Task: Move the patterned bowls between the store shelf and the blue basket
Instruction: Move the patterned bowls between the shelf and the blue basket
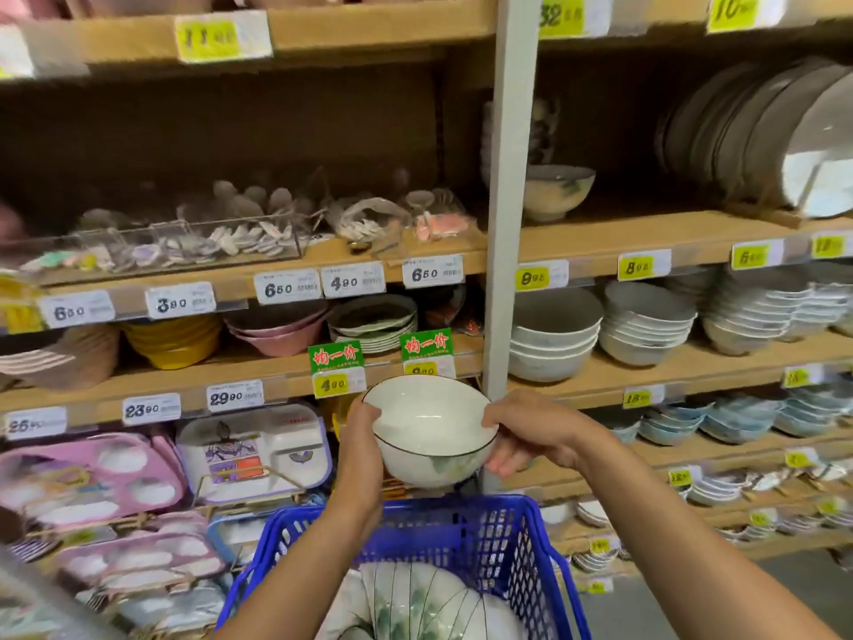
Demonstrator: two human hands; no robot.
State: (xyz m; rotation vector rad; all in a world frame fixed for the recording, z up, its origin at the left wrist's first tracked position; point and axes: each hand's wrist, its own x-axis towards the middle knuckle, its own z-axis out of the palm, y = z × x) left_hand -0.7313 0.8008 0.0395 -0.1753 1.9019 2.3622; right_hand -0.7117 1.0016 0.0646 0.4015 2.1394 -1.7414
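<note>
Over the blue basket (507, 531): the left hand (364, 448) and the right hand (526, 431) are holding one patterned bowl (429, 422) up in the air, just in front of the store shelf (207, 378).
Left hand: it is gripping the bowl's left side, with the thumb hooking over the rim and the palm pressing on the outside.
Right hand: it is gripping the right side the same way, with the thumb on the rim and the fingers curling under.
Why two hands: the bowl looks smooth and easy to break, so I think holding both sides is stopping it from slipping.
Patterned bowl: it is sitting open side up, tipping a little toward the person. It is white inside, with a thin dark line round the rim and a green picture outside. Only the hands are touching it.
Bowls in the basket (415, 598): more patterned bowls are lying low in the basket, showing green leaves and dark lines. They seem to be lying upside down, maybe so they sit flat.
Price tags (334, 371): green and yellow tags are hanging on the shelf edge right behind the bowl.
White bowls (554, 337): stacks are sitting on the shelf to the right, past the grey post (510, 200).
Which way: I cannot tell whether the bowl is going to the shelf or to the basket.
</note>
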